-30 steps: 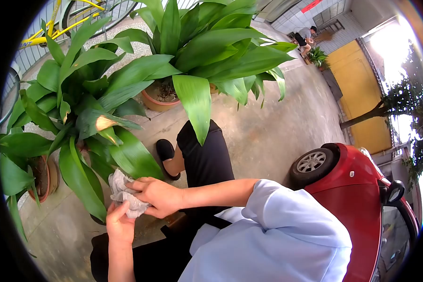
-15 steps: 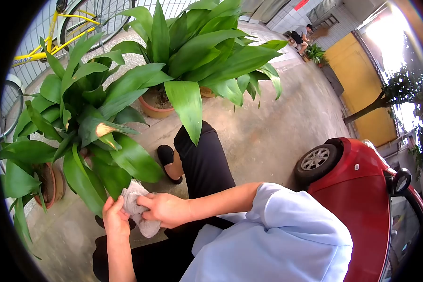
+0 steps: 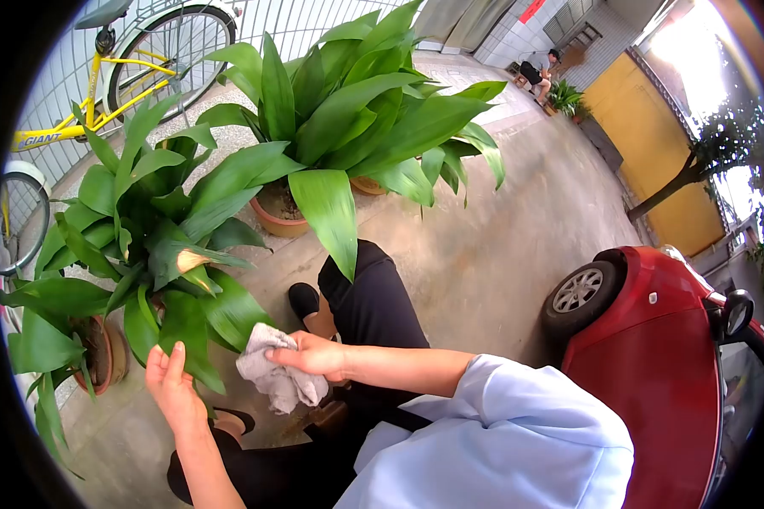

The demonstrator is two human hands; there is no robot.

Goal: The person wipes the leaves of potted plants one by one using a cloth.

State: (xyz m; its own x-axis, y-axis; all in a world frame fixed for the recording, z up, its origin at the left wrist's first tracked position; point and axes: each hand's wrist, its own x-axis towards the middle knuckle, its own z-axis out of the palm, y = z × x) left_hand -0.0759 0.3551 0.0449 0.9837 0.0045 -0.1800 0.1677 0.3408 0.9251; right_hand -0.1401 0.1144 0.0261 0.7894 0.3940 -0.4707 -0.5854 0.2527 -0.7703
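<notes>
A crumpled greyish-white cloth (image 3: 280, 373) hangs from my right hand (image 3: 314, 355), whose thumb and fingers are pinched on it. To the left of the cloth, my left hand (image 3: 176, 390) is raised with its fingers apart and nothing in it. Its fingertips are beside a broad green leaf (image 3: 187, 331) of the nearer potted plant; whether they touch it I cannot tell. Another leaf (image 3: 204, 260) on this plant has a brown, dried patch.
Terracotta pots (image 3: 280, 222) hold more leafy plants ahead. A yellow bicycle (image 3: 93, 119) leans near the tiled wall at upper left. A red car (image 3: 637, 356) stands on the right. Far off, a person (image 3: 537, 72) sits near small plants.
My left hand has let go of the leaf and cloth area and moved left, its fingers opening. My right hand has drawn the cloth to the right, away from the leaf.
</notes>
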